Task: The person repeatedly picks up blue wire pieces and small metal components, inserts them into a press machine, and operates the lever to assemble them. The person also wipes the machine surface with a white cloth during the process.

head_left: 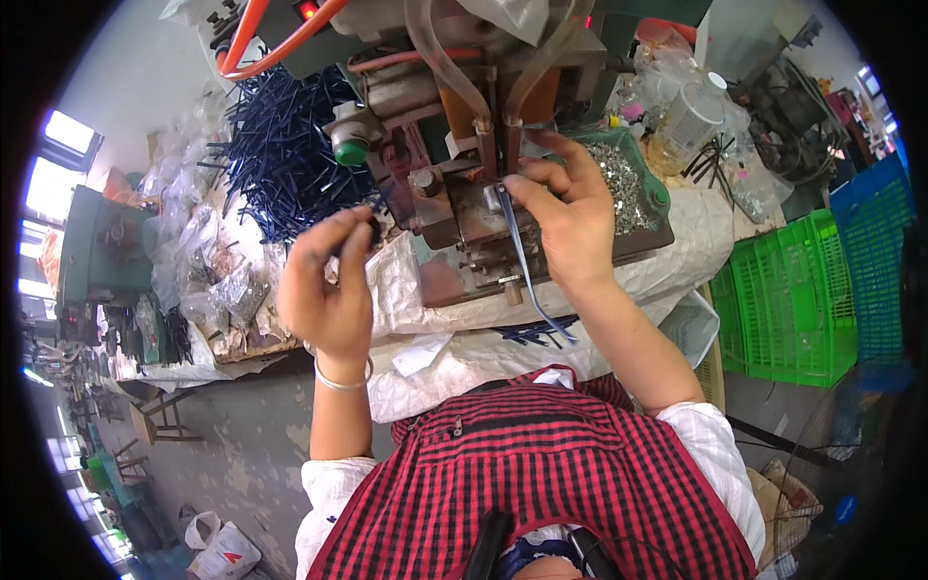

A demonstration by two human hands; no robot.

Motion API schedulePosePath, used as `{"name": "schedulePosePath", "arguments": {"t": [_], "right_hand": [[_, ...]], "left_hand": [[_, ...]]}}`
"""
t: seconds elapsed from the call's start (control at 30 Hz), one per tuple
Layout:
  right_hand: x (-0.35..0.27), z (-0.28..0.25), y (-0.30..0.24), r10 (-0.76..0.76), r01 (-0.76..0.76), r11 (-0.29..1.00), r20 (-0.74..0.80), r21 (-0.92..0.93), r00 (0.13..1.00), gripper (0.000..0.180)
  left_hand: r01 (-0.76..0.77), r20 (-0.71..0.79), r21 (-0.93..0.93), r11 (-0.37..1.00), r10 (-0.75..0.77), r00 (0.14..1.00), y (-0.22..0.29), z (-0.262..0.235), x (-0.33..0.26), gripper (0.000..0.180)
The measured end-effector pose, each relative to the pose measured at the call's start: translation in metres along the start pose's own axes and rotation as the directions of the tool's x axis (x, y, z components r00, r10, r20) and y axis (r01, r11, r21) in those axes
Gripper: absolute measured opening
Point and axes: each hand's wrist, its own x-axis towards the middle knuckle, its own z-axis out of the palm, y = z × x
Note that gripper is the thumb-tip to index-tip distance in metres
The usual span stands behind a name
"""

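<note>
At the machine (471, 227) in front of me, my right hand (572, 217) pinches the upper end of a thin, shiny blue strip (525, 261) between thumb and forefinger. The strip's other end hangs down over the machine's front edge toward my apron. Just behind those fingertips are the machine's two upright metal parts. My left hand (329, 280) is raised left of the machine, its thumb and fingers drawn together. Something small and dark shows at its fingertips, too unclear to name. Beyond this hand lies a big heap of dark blue strips (290, 145).
A green tray (661, 198) of small shiny metal pieces stands right of the machine. A green button (351, 152) sits at its left. Plastic bags (232, 290) lie at the left, a clear jug (688, 116) at the back right. Green crates (793, 300) stand beside the table.
</note>
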Motion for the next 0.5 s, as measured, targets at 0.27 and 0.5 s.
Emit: {"name": "schedulePosePath", "arguments": {"t": [0.27, 0.5], "right_hand": [[-0.015, -0.012, -0.027, -0.076, 0.107, 0.964, 0.131, -0.244, 0.988, 0.047], [0.020, -0.142, 0.043, -0.357, 0.234, 0.098, 0.185, -0.967, 0.916, 0.027]], "left_hand": [[-0.553, 0.407, -0.017, 0.833, 0.511, 0.757, 0.051, 0.032, 0.001, 0.026], [-0.555, 0.362, -0.080, 0.828, 0.543, 0.757, 0.033, 0.064, -0.014, 0.034]]}}
